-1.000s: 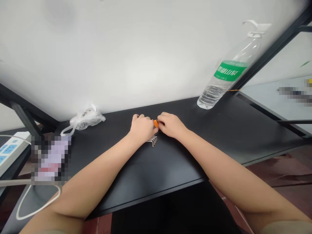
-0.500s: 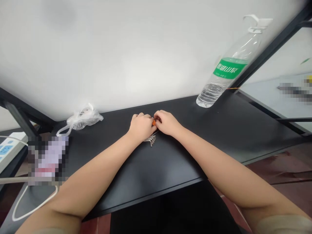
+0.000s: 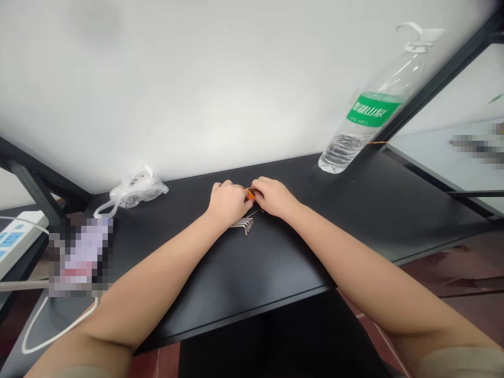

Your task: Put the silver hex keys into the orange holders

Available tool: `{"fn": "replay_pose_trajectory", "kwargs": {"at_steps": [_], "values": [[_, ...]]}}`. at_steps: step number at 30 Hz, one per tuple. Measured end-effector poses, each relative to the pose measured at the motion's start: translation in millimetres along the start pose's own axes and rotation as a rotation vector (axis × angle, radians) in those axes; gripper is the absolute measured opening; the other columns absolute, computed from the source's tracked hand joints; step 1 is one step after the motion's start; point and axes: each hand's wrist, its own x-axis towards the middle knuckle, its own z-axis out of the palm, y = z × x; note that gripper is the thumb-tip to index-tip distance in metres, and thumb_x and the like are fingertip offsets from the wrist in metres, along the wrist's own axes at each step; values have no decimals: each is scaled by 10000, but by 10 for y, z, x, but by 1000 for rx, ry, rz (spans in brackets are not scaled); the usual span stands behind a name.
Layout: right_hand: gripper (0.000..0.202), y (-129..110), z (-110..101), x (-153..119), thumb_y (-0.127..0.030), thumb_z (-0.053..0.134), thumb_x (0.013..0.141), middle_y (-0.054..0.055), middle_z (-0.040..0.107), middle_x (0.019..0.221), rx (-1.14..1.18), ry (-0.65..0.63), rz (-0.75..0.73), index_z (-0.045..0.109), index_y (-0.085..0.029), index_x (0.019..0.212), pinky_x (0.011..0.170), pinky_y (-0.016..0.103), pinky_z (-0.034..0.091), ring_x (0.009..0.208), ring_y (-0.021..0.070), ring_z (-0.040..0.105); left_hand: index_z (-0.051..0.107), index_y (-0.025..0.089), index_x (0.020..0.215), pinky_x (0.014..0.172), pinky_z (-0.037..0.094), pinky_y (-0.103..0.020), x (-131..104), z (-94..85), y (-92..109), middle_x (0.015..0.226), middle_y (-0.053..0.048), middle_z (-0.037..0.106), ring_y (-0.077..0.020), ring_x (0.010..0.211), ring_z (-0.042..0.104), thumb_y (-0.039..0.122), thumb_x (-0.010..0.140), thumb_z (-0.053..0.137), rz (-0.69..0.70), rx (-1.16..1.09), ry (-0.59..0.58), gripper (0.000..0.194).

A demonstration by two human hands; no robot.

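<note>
An orange hex key holder (image 3: 250, 195) shows between my two hands, near the back of the black desk. My left hand (image 3: 229, 203) is closed around its left side, fingers curled and thumb along the front. From the right, my right hand (image 3: 273, 196) pinches at the holder's other end; whether a key is in those fingertips is hidden. Several L-shaped hex keys (image 3: 244, 224) stick out in a row just below my left hand, their bent ends toward me. One thin hex key (image 3: 258, 211) slants out beneath the holder.
A large water bottle (image 3: 364, 118) with a green label stands at the back right against the white wall. Left of my hands lie a crumpled clear plastic bag (image 3: 137, 189) and a blurred phone-like object (image 3: 84, 252). A white cable (image 3: 29, 328) loops beside my left forearm, near a power strip (image 3: 18, 233).
My right hand has shifted slightly right, and more of the orange holder and the thin key shows between the hands. My left hand keeps its grip.
</note>
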Motion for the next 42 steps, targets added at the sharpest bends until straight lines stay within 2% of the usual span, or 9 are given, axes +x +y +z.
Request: {"fn": "replay_pose_trajectory", "kwargs": {"at_steps": [7, 12, 24, 30, 34, 42], "values": [[124, 1, 48, 17, -180, 511, 950, 43, 620, 861, 41, 47, 10, 549, -226, 841, 737, 321, 410, 789, 206, 566, 701, 229, 925, 799, 422, -409, 37, 28, -13, 932, -82, 735, -289, 944, 627, 291, 898, 599, 10, -79, -11, 122], [45, -26, 39, -8, -219, 544, 950, 51, 621, 909, 26, 21, 18, 558, -219, 907, 726, 325, 422, 794, 209, 570, 676, 278, 1010, 754, 434, -371, 79, 16, -95, 1021, -38, 706, -268, 967, 601, 326, 820, 670, -21, -194, -49, 196], [137, -50, 53, -17, -175, 496, 978, 61, 629, 917, -31, 36, 39, 625, -213, 951, 704, 325, 387, 796, 210, 569, 628, 263, 910, 751, 421, -379, 108, 27, -98, 1031, -27, 686, -264, 972, 595, 321, 800, 693, -63, -219, -80, 140], [151, -13, 81, -15, -201, 506, 985, 55, 619, 897, -51, 45, 27, 654, -215, 955, 702, 324, 384, 785, 208, 566, 645, 276, 942, 744, 420, -372, 114, 2, -116, 1000, -23, 676, -256, 956, 601, 339, 799, 689, -58, -234, -86, 163], [176, -40, 94, -15, -218, 504, 996, 60, 628, 905, -46, 31, 20, 677, -215, 969, 719, 326, 390, 802, 210, 572, 609, 258, 868, 736, 411, -367, 129, 3, -143, 970, -24, 678, -254, 935, 603, 354, 777, 695, -61, -249, -104, 158], [182, -31, 106, -9, -184, 509, 963, 55, 618, 888, -85, 50, 71, 680, -221, 915, 668, 331, 351, 761, 205, 548, 591, 254, 842, 809, 413, -414, 135, 19, -125, 978, -29, 686, -279, 961, 607, 374, 755, 702, -82, -238, -138, 185]]}}
